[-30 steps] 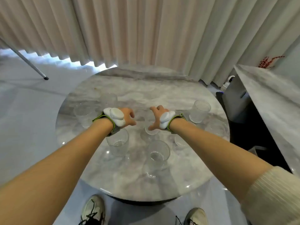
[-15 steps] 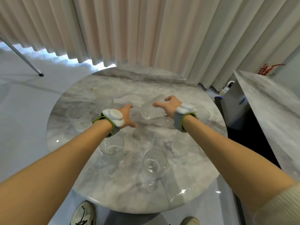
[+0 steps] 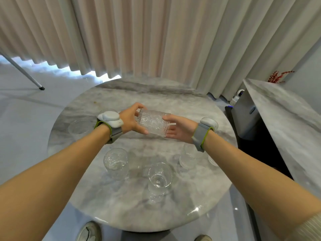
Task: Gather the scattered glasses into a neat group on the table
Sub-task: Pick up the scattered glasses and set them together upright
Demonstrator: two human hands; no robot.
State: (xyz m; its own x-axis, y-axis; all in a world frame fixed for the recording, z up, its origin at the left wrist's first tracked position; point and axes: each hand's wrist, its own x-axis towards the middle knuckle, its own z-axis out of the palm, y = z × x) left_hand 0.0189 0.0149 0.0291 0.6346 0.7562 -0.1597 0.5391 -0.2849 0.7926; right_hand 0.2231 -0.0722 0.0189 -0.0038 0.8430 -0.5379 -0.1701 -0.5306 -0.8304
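Observation:
A ribbed clear glass (image 3: 153,122) lies on its side in the air above the middle of the round marble table (image 3: 121,206). My left hand (image 3: 131,120) grips its left end and my right hand (image 3: 180,128) holds its right end from below. Other clear glasses stand upright on the table: one at the near left (image 3: 116,161), one at the near middle (image 3: 160,176), one at the near right (image 3: 186,159), one at the far left (image 3: 79,127). Another glass (image 3: 212,160) is partly hidden under my right forearm.
Beige curtains hang behind the table. A marble counter (image 3: 281,119) and a dark cabinet stand close at the right. A thin metal stand leg (image 3: 22,71) crosses the floor at the far left. My shoes show below the table's near edge.
My right hand lifted a glass from the table and carried it toward the middle, tipped on its side. My left hand has moved in and taken hold of its other end.

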